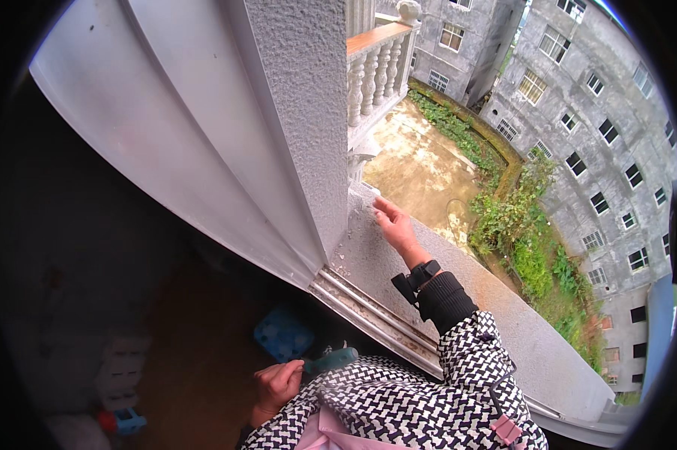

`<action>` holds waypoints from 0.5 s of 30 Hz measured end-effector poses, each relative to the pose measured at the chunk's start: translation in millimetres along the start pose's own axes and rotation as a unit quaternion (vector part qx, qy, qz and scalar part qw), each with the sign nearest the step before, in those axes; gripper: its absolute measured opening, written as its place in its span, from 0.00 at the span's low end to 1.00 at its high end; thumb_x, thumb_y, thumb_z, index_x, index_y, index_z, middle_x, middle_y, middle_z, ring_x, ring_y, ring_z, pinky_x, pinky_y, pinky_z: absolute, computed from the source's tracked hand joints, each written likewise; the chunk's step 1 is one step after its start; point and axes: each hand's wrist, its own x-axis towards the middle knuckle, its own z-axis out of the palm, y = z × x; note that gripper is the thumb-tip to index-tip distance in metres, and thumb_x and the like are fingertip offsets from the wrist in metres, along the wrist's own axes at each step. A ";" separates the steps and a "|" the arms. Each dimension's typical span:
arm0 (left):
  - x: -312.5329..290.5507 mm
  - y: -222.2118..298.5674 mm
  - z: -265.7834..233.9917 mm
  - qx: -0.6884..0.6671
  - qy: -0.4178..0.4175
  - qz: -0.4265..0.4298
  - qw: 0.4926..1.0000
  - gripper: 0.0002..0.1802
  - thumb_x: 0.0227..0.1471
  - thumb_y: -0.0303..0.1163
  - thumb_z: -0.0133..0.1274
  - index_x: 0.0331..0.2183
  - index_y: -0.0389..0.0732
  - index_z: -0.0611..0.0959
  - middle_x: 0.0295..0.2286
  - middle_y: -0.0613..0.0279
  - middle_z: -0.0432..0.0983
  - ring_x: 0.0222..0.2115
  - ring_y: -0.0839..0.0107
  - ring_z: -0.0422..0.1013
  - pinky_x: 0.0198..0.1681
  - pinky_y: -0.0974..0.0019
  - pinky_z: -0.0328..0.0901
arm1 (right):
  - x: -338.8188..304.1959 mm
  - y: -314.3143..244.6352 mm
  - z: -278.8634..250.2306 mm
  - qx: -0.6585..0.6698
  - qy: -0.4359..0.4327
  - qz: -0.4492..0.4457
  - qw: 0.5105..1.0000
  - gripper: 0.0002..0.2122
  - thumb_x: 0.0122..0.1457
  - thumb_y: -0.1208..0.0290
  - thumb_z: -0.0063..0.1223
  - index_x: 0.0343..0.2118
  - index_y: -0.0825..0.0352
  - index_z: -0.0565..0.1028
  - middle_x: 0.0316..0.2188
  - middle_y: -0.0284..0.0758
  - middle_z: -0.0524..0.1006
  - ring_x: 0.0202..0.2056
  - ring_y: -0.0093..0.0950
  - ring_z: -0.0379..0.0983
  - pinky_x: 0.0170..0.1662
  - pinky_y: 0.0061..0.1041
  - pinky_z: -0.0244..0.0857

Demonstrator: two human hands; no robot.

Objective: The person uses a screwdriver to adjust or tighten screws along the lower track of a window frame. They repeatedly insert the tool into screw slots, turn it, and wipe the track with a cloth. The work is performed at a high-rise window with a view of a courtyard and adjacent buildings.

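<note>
My left hand [278, 384] is closed around the narrow end of a green tool [334, 361], smooth and rounded at its far end, before my jacket [398, 401]; my fingers hide the rest. My right hand [395, 227], loosely spread, is over the ledge [518, 322]; contact is unclear.
</note>
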 end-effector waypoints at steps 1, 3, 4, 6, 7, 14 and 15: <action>0.3 1.8 -1.3 0.002 -0.006 0.001 1.000 0.07 0.50 0.23 0.62 0.34 0.40 0.86 0.22 0.54 0.81 0.22 0.57 0.80 0.26 0.60 0.73 | 5.3 -2.1 -7.1 0.012 0.002 0.006 1.000 0.14 0.65 0.77 0.45 0.50 0.72 0.78 0.43 0.36 0.82 0.40 0.27 0.82 0.44 0.28 0.78; 0.2 4.8 -1.1 -0.008 -0.006 -0.009 1.000 0.08 0.50 0.23 0.62 0.35 0.38 0.86 0.22 0.52 0.81 0.22 0.56 0.80 0.27 0.59 0.74 | 6.7 -11.4 -20.2 0.027 0.020 0.121 0.992 0.16 0.62 0.80 0.43 0.49 0.71 0.79 0.41 0.36 0.83 0.40 0.27 0.82 0.44 0.27 0.77; 0.3 6.6 -0.6 -0.010 0.009 -0.008 1.000 0.08 0.50 0.23 0.62 0.35 0.38 0.86 0.22 0.52 0.81 0.22 0.56 0.80 0.27 0.59 0.74 | 0.6 -17.5 -25.8 0.059 -0.142 0.173 0.973 0.17 0.60 0.82 0.41 0.49 0.71 0.79 0.39 0.37 0.82 0.39 0.27 0.81 0.43 0.27 0.77; 1.5 7.2 0.5 -0.027 0.036 -0.015 0.999 0.08 0.50 0.23 0.62 0.36 0.38 0.86 0.22 0.51 0.81 0.23 0.56 0.80 0.27 0.59 0.74 | -20.1 -29.1 -18.9 0.061 -0.371 0.288 0.881 0.19 0.57 0.84 0.39 0.47 0.72 0.80 0.37 0.39 0.83 0.38 0.28 0.82 0.42 0.28 0.78; 2.5 6.7 0.7 -0.029 0.040 -0.013 0.999 0.09 0.49 0.22 0.62 0.36 0.38 0.87 0.23 0.52 0.81 0.23 0.57 0.80 0.27 0.60 0.74 | -29.2 -33.4 -9.5 0.078 -0.455 0.302 0.834 0.19 0.56 0.85 0.39 0.47 0.73 0.80 0.38 0.40 0.83 0.37 0.29 0.82 0.42 0.29 0.79; 11.4 9.6 -6.2 -0.002 0.008 0.006 1.000 0.06 0.50 0.25 0.62 0.34 0.42 0.87 0.22 0.56 0.81 0.22 0.58 0.79 0.24 0.60 0.72 | -5.6 -38.1 -8.7 -0.331 0.038 -0.194 0.923 0.22 0.52 0.83 0.49 0.51 0.64 0.79 0.56 0.49 0.75 0.55 0.49 0.74 0.56 0.41 0.70; 11.5 10.1 -6.4 -0.002 0.006 0.004 1.000 0.05 0.51 0.25 0.62 0.34 0.43 0.87 0.22 0.55 0.81 0.22 0.57 0.80 0.24 0.60 0.73 | -9.6 -39.7 -18.9 -0.312 -0.031 -0.207 0.927 0.22 0.52 0.82 0.50 0.51 0.63 0.80 0.57 0.49 0.73 0.56 0.49 0.73 0.57 0.41 0.70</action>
